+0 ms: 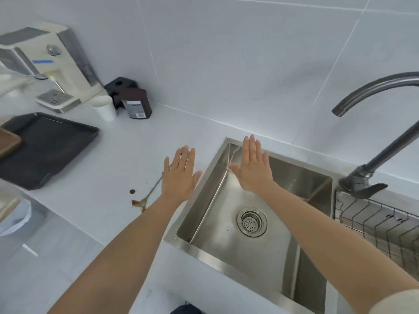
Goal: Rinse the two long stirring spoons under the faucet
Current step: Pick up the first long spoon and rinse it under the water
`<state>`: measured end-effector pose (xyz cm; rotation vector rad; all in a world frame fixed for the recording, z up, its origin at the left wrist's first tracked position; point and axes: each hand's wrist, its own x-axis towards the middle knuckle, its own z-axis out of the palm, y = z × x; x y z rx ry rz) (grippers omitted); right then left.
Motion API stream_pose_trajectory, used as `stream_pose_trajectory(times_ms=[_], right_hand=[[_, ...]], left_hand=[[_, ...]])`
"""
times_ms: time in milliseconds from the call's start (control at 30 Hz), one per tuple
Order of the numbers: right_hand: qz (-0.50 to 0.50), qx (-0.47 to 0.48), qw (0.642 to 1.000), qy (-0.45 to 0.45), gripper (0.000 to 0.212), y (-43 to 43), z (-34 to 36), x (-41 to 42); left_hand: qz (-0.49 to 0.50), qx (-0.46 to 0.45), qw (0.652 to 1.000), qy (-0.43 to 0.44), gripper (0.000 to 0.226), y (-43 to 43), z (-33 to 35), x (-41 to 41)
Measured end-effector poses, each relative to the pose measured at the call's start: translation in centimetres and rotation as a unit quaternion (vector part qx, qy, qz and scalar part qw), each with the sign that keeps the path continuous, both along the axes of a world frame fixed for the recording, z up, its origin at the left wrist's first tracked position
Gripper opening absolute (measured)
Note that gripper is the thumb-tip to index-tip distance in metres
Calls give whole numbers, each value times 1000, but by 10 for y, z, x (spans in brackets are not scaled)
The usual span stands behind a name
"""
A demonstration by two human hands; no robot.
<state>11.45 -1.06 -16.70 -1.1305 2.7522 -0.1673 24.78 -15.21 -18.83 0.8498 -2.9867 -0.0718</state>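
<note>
I have both hands stretched forward, palms down, fingers straight and slightly spread, holding nothing. The left hand point(180, 177) hovers over the white counter point(127, 143) just left of the sink's rim. The right hand point(254, 171) hangs over the back left corner of the steel sink point(204, 196).

A long stirring spoon point(152, 191) lies on the counter, running diagonally. Its bowl sits near my left forearm in a brown smear point(137, 203), and its thin handle runs up under the left hand. I make out one handle clearly; whether a second spoon lies along it I cannot tell, as the hand covers the upper part. A small brown drop point(132, 191) sits just beside the handle.

The dark faucet point(371, 86) rises from the sink's right rear corner and arches towards the left, its spout high above the basin and well to the right of my right hand. The strainer point(251, 222) sits in the middle of the basin floor. A wire rack point(381, 225) lies to the right of the sink.

Further left on the counter I see a dark tray point(52, 152) with a wooden board point(9, 141) resting at its left edge. Behind it, against the tiled wall, stand a white dispenser point(56, 71), a white paper cup point(104, 109) and a brown pouch point(136, 104).
</note>
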Motion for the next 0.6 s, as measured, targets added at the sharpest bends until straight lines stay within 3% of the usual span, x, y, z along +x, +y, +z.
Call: stream_pose_trajectory(times_ms=[167, 333, 467, 600], right_hand=[[37, 12, 997, -68, 75, -63, -17, 27], [29, 1, 992, -120, 70, -97, -26, 36], [-1, 7, 988, -155, 51, -141, -49, 46], [-77, -23, 963, -258, 26, -177, -71, 44]], left_hand=[[66, 32, 996, -51, 57, -49, -25, 35], [70, 42, 996, -47, 46, -67, -37, 42], [64, 65, 990, -103, 42, -90, -56, 40], [50, 80, 987, -127, 38, -103, -71, 33]])
